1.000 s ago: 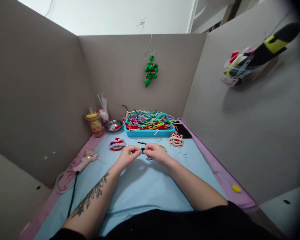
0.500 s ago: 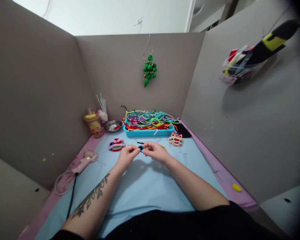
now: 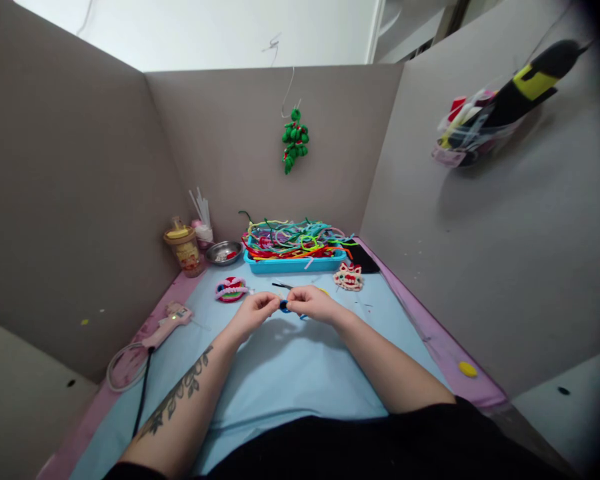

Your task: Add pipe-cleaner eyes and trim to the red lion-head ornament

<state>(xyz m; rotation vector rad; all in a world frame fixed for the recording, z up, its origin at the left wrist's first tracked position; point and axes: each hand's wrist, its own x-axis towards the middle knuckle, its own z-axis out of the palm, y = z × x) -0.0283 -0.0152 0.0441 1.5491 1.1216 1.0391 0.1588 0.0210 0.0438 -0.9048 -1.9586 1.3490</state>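
Between my two hands is a small round coil [image 3: 284,307], blue with a dark centre, apparently wound from pipe cleaner. The fingertips of my left hand [image 3: 254,311] pinch its left side. My right hand [image 3: 314,304] is closed on the other side, and its fingers partly hide the coil. Just behind the right hand lie scissors [image 3: 282,286], with a dark blade showing and a bit of yellow past the knuckles. A blue scrap [image 3: 303,317] is under the right palm. Left of my hands rests a pink, red and green pipe-cleaner piece [image 3: 231,289]; a cream and red one [image 3: 349,277] sits to the right.
A blue tray [image 3: 295,266] heaped with colourful pipe cleaners stands at the back. Beside it are a metal bowl [image 3: 224,253] and a lidded cup [image 3: 186,252]. A pink glue gun [image 3: 170,325] with its cable lies left. Grey panels enclose three sides.
The coil has turned and dropped slightly between my fingertips, its blue rim now lower. Both hands stay close together, and the whole view has shifted a little.
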